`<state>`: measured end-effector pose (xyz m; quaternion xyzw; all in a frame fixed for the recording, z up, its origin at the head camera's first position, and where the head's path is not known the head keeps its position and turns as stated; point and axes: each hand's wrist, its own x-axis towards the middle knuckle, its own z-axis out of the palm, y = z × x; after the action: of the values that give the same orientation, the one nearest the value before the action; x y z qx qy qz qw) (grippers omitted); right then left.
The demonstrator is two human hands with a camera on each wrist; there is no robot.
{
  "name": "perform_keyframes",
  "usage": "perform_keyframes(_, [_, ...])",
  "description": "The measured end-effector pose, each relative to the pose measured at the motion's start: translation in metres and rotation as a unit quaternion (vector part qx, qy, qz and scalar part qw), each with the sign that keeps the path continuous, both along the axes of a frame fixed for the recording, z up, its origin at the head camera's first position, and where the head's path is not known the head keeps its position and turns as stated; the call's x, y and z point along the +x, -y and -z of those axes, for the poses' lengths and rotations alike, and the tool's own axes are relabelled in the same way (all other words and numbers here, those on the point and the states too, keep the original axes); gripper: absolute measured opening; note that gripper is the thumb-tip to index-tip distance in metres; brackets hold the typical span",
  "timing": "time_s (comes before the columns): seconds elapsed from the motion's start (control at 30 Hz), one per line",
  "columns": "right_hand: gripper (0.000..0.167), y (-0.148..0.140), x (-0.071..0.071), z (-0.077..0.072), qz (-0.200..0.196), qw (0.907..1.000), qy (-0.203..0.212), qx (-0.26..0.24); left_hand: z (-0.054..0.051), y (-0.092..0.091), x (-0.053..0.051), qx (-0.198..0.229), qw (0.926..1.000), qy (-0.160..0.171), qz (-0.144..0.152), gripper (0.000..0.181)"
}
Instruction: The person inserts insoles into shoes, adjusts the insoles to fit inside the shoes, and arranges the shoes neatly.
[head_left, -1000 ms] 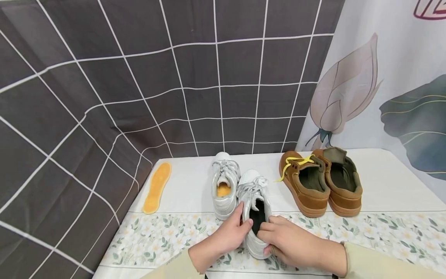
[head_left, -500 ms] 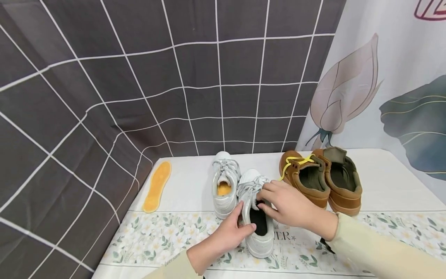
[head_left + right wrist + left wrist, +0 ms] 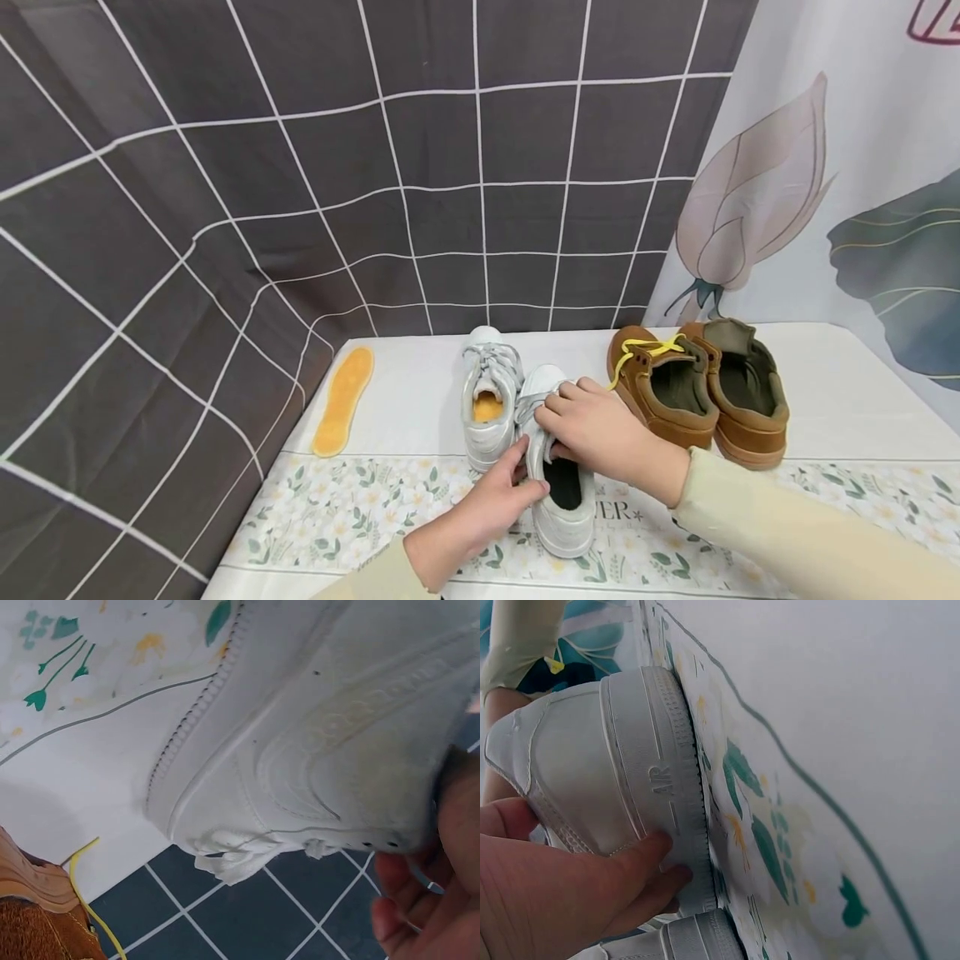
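A white sneaker (image 3: 564,535) with grey laces stands on the table, its opening towards me and its inside dark. My left hand (image 3: 480,512) holds its left side, thumb at the collar and fingers along the outer wall, as the left wrist view (image 3: 570,889) also shows. My right hand (image 3: 596,429) grips the tongue and lace area, fingers curled over the top and thumb at the opening. Its fingertips are partly hidden in the head view. Left of it, touching or nearly so, stands the matching sneaker (image 3: 487,444) with an orange insole (image 3: 487,407) inside.
A loose orange insole (image 3: 343,404) lies at the table's left side. Brown shoes (image 3: 678,412) stand at the right, one with a yellow lace. Dark gridded cloth (image 3: 420,208) hangs behind and to the left. The table (image 3: 847,400) has a floral band along its front.
My right hand has moved from the sneaker's heel opening forward to its tongue and laces. The left hand has kept its hold on the side. The view has shifted slightly.
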<state>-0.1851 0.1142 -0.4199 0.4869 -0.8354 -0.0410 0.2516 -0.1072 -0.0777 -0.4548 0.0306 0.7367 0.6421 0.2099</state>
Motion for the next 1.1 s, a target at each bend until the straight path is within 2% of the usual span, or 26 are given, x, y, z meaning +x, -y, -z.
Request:
perform_keyframes(0.13, [0.031, 0.001, -0.001, 0.003, -0.001, 0.9994, -0.033, -0.009, 0.000, 0.001, 0.001, -0.003, 1.0000, -0.004, 0.005, 0.081])
perform_keyframes(0.23, [0.027, -0.003, -0.001, 0.005, 0.011, 0.9989, -0.036, -0.027, 0.001, 0.001, 0.001, -0.006, 0.9999, -0.006, 0.011, 0.081])
perform_keyframes(0.4, [0.025, -0.007, -0.003, 0.004, 0.042, 0.9969, -0.014, -0.065, 0.001, 0.001, 0.001, -0.004, 0.9998, -0.014, 0.014, 0.081])
perform_keyframes(0.57, [0.026, -0.006, -0.002, 0.003, 0.062, 0.9949, 0.012, -0.079, 0.000, 0.002, 0.001, -0.006, 0.9998, -0.009, 0.014, 0.082])
perform_keyframes(0.77, [0.034, -0.008, 0.004, 0.001, 0.107, 0.9868, 0.073, -0.097, 0.000, 0.003, 0.002, -0.007, 0.9999, 0.009, 0.006, 0.081])
perform_keyframes(0.87, [0.036, -0.012, 0.010, 0.001, 0.127, 0.9831, 0.097, -0.090, 0.001, 0.003, 0.002, -0.007, 0.9999, 0.010, 0.005, 0.081])
perform_keyframes(0.97, [0.037, -0.015, 0.013, 0.003, 0.135, 0.9826, 0.103, -0.076, 0.002, 0.003, 0.001, -0.007, 0.9999, 0.009, 0.006, 0.080])
perform_keyframes(1.1, [0.026, -0.016, 0.013, 0.005, 0.133, 0.9829, 0.097, -0.083, 0.003, 0.003, 0.001, 0.000, 0.9998, 0.013, 0.011, 0.080])
